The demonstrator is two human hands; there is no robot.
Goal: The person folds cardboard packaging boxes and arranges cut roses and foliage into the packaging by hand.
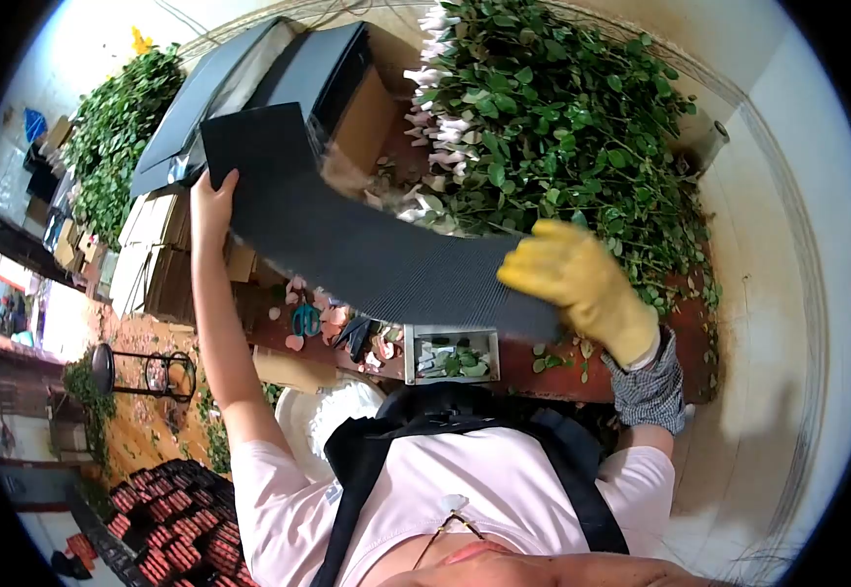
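A long dark grey corrugated cardboard sheet [377,249] stretches in a bend across the table in front of me. My bare left hand [214,201] pinches its upper left end, thumb on the near face. At the sheet's right end is my right hand [582,284] in a yellow rubber glove, its fingers closed over the edge and somewhat blurred; the thumb is hidden. Below the sheet, a metal-rimmed box [452,376] holds leaves and clippings. Teal-handled scissors [306,320] lie among pink petals left of it.
Bundled leafy stems [562,127], with pale wrapped ends, pile up at the back right. Dark sheets and boxes [249,88] stack at the back left above folded cardboard [156,245]. A black stool [103,370] stands on the littered floor. A white tub [298,421] sits beside me.
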